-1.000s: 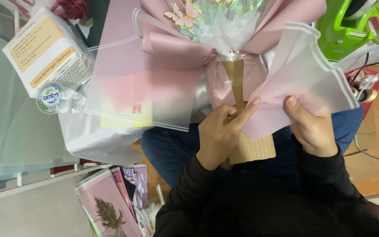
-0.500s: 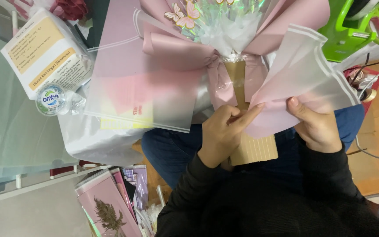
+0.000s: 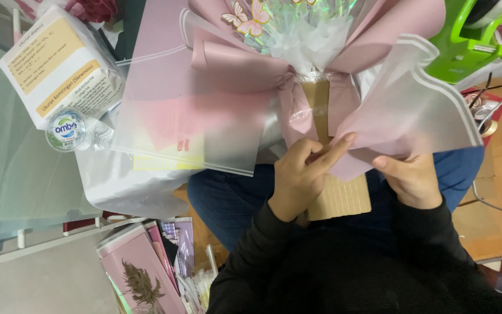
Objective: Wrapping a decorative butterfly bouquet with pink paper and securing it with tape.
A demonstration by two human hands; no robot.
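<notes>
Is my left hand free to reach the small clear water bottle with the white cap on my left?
Probably not right away: the left hand is pinching pink wrapping paper against the corrugated cardboard handle. The small clear water bottle lies beyond a frosted translucent sheet.

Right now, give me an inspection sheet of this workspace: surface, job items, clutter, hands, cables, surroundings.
Surface: pale green table at left; the work sits over the person's lap.
Job's things: bouquet with butterfly picks, pink wrap, frosted sheet, corrugated cardboard handle.
Clutter: printed packet, bottle cap, stack of pink paper packs on the floor.
Grippers: left hand pinches the wrap at the handle; right hand holds the frosted sheet's lower edge.
Cables: thin cords at right, clear of the hands.
Surroundings: green plastic tool top right, wooden floor.
</notes>
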